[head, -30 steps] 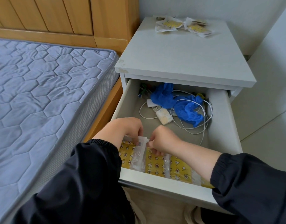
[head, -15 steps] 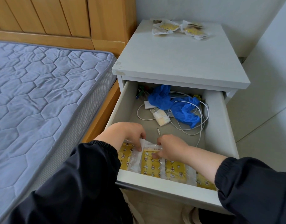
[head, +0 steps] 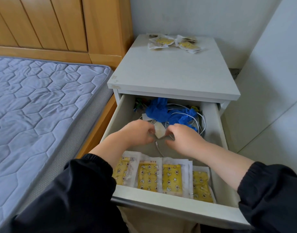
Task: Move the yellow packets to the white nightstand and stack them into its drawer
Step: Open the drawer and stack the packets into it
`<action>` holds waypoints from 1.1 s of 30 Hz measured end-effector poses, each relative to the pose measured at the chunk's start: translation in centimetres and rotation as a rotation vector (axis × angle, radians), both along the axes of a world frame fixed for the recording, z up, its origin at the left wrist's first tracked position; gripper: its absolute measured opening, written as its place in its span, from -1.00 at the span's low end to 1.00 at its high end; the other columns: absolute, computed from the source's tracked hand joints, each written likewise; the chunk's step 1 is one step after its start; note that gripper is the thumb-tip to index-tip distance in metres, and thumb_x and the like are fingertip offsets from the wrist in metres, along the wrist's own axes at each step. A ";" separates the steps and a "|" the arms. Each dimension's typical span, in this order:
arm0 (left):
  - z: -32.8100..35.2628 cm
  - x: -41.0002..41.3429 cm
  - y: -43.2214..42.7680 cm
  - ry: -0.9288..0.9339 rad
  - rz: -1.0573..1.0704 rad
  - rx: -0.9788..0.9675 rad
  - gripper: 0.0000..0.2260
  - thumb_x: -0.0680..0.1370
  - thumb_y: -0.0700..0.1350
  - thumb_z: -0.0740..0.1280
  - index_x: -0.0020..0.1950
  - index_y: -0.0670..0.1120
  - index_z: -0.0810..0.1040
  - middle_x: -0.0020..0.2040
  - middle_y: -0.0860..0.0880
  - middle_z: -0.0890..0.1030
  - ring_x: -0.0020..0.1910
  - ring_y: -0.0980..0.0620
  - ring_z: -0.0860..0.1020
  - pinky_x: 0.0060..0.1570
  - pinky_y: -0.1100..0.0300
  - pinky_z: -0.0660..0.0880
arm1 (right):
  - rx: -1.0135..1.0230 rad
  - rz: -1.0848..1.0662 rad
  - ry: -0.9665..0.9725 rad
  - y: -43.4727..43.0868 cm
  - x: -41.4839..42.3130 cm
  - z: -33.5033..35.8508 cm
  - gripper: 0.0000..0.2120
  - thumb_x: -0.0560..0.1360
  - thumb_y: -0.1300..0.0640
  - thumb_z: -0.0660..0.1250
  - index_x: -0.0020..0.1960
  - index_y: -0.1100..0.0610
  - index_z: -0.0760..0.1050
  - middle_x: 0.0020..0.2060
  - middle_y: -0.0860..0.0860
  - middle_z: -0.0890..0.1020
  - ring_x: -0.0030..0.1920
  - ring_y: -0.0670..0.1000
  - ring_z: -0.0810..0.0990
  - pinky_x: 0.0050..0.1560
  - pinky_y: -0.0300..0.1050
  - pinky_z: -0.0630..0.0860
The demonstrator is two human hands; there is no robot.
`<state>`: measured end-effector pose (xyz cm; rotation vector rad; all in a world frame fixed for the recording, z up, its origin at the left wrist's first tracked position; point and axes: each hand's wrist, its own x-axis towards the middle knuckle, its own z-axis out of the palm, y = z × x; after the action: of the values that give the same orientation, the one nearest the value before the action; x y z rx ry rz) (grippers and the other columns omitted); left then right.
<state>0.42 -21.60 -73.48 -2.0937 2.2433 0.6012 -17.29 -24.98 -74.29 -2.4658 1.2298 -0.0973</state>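
Several yellow packets lie side by side in a row at the front of the open drawer of the white nightstand. More yellow packets lie loose at the back of the nightstand's top. Both hands are deeper in the drawer, behind the row. My left hand and my right hand have curled fingers on either side of a small white adapter and hold it between them. No packet is in either hand.
Blue gloves and tangled white cables fill the back of the drawer. A quilted grey mattress on a wooden bed frame stands close on the left. A white wall panel is on the right.
Both hands let go of the packets at the drawer's front and moved back to the white adapter. The packets now lie flat in a row.
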 end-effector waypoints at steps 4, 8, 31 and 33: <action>2.8 -1.3 -1.3 0.116 0.042 -0.197 -0.76 0.56 -0.02 0.28 0.21 0.00 0.55 0.11 0.07 0.56 0.10 0.07 0.51 0.11 0.15 0.46 | -0.117 -0.050 -0.115 -1.7 -1.3 2.6 -0.79 0.52 0.07 0.26 0.13 0.10 0.48 -0.03 -0.05 0.49 0.06 0.02 0.49 -0.07 -0.09 0.40; 5.8 -2.3 -3.3 0.268 0.123 -0.405 -0.80 0.55 -0.12 0.28 0.14 -0.06 0.60 0.06 0.02 0.60 0.05 0.04 0.53 0.08 0.13 0.48 | -0.219 -0.134 -0.221 -4.1 -2.4 5.7 -0.79 0.51 0.13 0.25 0.12 0.13 0.51 0.03 -0.02 0.55 0.04 0.03 0.50 -0.01 -0.06 0.47; 7.1 -0.8 -20.6 0.385 0.379 -0.321 -0.34 0.57 0.06 0.28 0.57 -0.03 0.03 0.56 -0.03 0.08 0.55 -0.03 -0.03 0.49 -0.03 0.04 | -0.309 -0.507 -0.067 -22.5 0.8 6.7 -0.37 0.51 -0.15 0.19 0.46 0.13 0.13 0.43 0.07 0.22 0.45 0.12 0.14 0.31 0.23 0.18; 6.7 -0.1 -22.1 0.309 0.365 -0.346 -0.33 0.57 0.07 0.27 0.57 -0.03 0.00 0.58 -0.02 0.03 0.56 -0.02 -0.09 0.51 -0.01 -0.01 | -0.318 -0.516 -0.065 -24.4 1.2 6.5 -0.32 0.49 -0.17 0.20 0.48 0.10 0.07 0.46 0.07 0.15 0.48 0.12 0.07 0.31 0.25 0.18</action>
<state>0.31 -43.66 -66.82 -2.7958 2.2619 0.6217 -16.06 -49.40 -67.80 -2.2991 1.9166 -0.5426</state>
